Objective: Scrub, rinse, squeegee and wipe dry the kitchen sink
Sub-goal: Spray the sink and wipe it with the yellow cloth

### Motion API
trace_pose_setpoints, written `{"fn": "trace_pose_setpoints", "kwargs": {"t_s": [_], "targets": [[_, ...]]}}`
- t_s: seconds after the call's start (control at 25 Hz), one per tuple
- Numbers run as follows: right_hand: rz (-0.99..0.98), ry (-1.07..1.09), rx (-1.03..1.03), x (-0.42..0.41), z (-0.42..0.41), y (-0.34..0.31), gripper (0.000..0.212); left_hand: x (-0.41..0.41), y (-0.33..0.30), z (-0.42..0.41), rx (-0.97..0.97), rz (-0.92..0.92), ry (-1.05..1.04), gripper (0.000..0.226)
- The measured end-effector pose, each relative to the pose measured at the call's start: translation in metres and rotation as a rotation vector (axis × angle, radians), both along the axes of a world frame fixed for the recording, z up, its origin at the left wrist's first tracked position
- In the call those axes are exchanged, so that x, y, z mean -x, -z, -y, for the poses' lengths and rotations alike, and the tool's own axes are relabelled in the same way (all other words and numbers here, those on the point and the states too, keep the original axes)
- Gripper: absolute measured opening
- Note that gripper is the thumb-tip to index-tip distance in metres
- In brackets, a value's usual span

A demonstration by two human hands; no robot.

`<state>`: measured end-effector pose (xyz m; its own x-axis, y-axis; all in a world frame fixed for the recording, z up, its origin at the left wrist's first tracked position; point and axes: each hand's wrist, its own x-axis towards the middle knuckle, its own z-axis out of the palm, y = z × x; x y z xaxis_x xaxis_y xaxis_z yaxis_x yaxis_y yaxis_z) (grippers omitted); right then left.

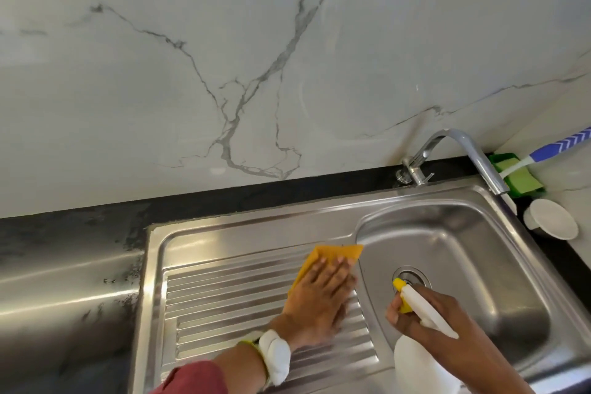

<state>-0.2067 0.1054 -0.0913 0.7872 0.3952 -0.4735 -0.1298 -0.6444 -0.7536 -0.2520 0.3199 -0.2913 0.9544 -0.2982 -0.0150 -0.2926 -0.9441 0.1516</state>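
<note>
A stainless steel sink [486, 253] with a ribbed drainboard [224, 294] fills the lower half of the view. My left hand [319, 301] lies flat, fingers together, pressing an orange-yellow cloth [335, 253] onto the drainboard beside the basin's left rim. My right hand [425, 317] grips a white spray bottle [419, 361] by its neck. The bottle's yellow nozzle [399, 285] points toward the round drain [411, 277] in the basin floor. A white band sits on my left wrist.
A chrome faucet [463, 150] arches over the basin's back right corner. Behind it are a green holder with a sponge [518, 174] and a blue-and-white handled brush [563, 145]. A white round dish [551, 217] stands on the dark countertop [64, 265]. A marble backsplash rises behind.
</note>
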Motion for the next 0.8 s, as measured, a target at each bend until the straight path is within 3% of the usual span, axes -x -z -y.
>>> {"fn": "trace_pose_setpoints", "kwargs": {"t_s": [0.12, 0.2, 0.28, 0.44, 0.6, 0.68, 0.8], "targets": [[0.015, -0.023, -0.045, 0.011, -0.017, -0.008, 0.014, 0.059, 0.004, -0.012, -0.012, 0.078, 0.066, 0.065], [0.003, -0.057, -0.077, 0.019, -0.026, -0.008, 0.015, 0.104, 0.001, -0.036, -0.013, 0.099, -0.035, 0.065], [-0.020, -0.065, -0.094, 0.028, -0.034, -0.001, 0.014, 0.145, 0.004, -0.075, -0.037, 0.081, -0.271, 0.069], [-0.001, -0.089, -0.054, 0.043, -0.041, 0.010, 0.022, 0.184, 0.000, -0.139, -0.004, -0.039, -0.781, 0.100], [0.061, -0.023, -0.051, 0.045, -0.028, 0.008, 0.018, 0.146, 0.001, -0.121, 0.078, -0.052, -1.070, 0.087], [0.070, 0.025, -0.050, 0.045, -0.016, 0.006, 0.015, 0.113, -0.004, -0.093, 0.117, -0.063, -1.078, 0.081], [0.064, 0.083, -0.025, 0.044, 0.006, 0.006, 0.017, 0.054, -0.007, -0.037, 0.153, -0.078, -0.871, 0.074]]}}
